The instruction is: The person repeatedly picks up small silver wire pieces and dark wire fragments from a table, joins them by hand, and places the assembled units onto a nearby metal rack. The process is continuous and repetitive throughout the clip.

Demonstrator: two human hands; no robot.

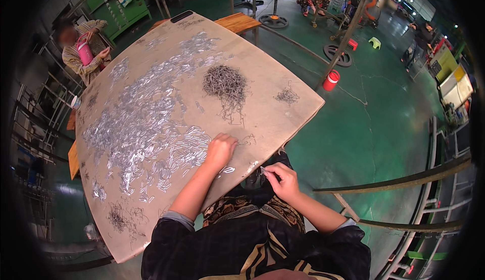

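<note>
Near the close edge of the tan bench (pixel 283 123), the left hand (pixel 221 151) reaches beside a few loose wire hooks (pixel 247 139); its grip is turned under, so I cannot tell whether it holds one; just off the edge, the right hand (pixel 283 180) has its grip narrowed on what seems a small metal piece (pixel 262 170); silver clips (pixel 151 108) spread leftward, a dark wire pile (pixel 225 84) lies beyond; the hooks should be light, springy and quick to tangle, best pinched singly at mid-length; the clips look stiff and slippery, best taken by their long sides.
</note>
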